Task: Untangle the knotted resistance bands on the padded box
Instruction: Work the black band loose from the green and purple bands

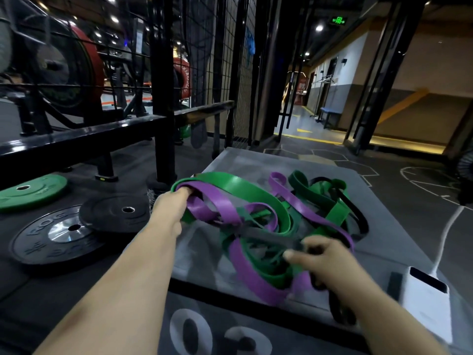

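A tangle of resistance bands lies on the grey padded box (384,221): bright green bands (245,187), purple bands (307,208), a dark green band (304,185) and a black band (358,216). My left hand (170,204) is at the tangle's left end, its fingers curled into the loops of a purple and a green band and lifting them. My right hand (323,262) is at the near right, pinching a thin dark band stretched tight toward the tangle's middle. The bands blur where the hands pull them.
Black weight plates (76,226) and a green plate (30,192) lie on the floor to the left, beside a black steel rack (163,98). A white power bank (430,295) with a white cable sits on the box's near right corner. A corridor opens ahead on the right.
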Demonstrator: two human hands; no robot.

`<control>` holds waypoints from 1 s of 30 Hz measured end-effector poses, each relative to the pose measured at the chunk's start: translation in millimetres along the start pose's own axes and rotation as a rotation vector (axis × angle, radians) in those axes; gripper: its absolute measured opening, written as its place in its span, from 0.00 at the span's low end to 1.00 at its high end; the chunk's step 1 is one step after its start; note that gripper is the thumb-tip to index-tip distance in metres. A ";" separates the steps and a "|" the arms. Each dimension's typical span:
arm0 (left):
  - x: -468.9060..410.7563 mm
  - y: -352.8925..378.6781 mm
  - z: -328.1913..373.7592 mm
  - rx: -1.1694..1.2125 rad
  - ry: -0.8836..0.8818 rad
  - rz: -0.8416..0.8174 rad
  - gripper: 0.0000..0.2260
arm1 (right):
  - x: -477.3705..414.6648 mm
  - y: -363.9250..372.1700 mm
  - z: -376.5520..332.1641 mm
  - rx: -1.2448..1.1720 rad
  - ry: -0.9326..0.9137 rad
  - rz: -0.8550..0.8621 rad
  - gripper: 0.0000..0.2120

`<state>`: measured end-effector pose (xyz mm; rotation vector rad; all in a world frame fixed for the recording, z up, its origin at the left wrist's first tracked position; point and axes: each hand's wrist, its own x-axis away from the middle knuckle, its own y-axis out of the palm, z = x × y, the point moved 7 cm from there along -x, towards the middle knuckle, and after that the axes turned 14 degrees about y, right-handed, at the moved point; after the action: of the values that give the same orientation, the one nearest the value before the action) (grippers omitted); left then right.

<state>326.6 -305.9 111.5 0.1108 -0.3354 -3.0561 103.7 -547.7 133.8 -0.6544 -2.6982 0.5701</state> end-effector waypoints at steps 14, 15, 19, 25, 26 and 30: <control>6.0 20.3 -0.2 0.013 -0.025 -0.189 0.32 | -1.1 -83.0 -28.7 -0.658 -0.176 0.290 0.12; 3.8 12.8 5.0 -0.150 0.056 -0.137 0.36 | -1.4 -82.8 -31.1 -0.657 -0.183 0.291 0.12; 26.8 12.6 37.9 -0.814 0.359 -0.058 0.32 | -0.8 -81.8 -59.0 -0.595 -0.232 0.282 0.13; 93.9 73.4 57.7 -0.632 0.454 -0.407 0.22 | 5.4 -76.9 -117.9 -0.335 -0.320 0.297 0.16; 106.7 85.7 52.5 -0.553 0.308 -0.493 0.26 | 6.1 -75.8 -123.1 -0.323 -0.312 0.294 0.15; 161.7 130.8 26.1 -0.116 -0.373 -0.812 0.47 | 9.6 -64.7 -129.2 -0.415 -0.348 0.182 0.14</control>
<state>171.1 -439.4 155.1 -0.4471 -0.1455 -3.8884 120.7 -556.5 277.4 -0.9950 -3.1420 0.1697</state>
